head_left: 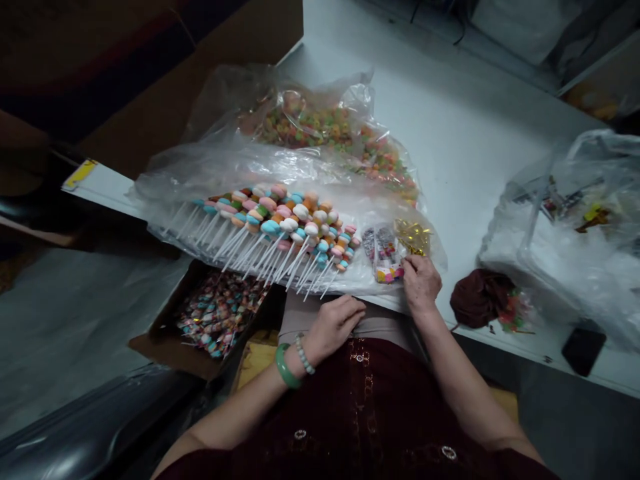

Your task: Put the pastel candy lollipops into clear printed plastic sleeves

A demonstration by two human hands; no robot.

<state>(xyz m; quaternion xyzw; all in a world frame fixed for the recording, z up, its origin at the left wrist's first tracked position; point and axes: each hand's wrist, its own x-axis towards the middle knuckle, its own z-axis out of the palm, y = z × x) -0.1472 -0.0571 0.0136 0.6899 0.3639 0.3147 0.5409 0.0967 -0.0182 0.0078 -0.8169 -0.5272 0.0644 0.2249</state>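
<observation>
My right hand is at the table's front edge, thumb and fingers pinching the corner of a small printed clear plastic bag in a stack of them. Just beyond lies a bundle of gold twist ties. My left hand, wearing a green bangle and a beaded bracelet, is held in front of my lap with its fingers bent together; whatever they may hold is hidden. To its upper left, a pile of candy skewers on white sticks lies on clear plastic, sticks towards me.
Behind the skewers, a large clear bag holds ring-shaped gummies. Below left, a cardboard box contains wrapped skewers. Rightwards on the white table are a dark cloth bundle, a clear plastic container and a black phone.
</observation>
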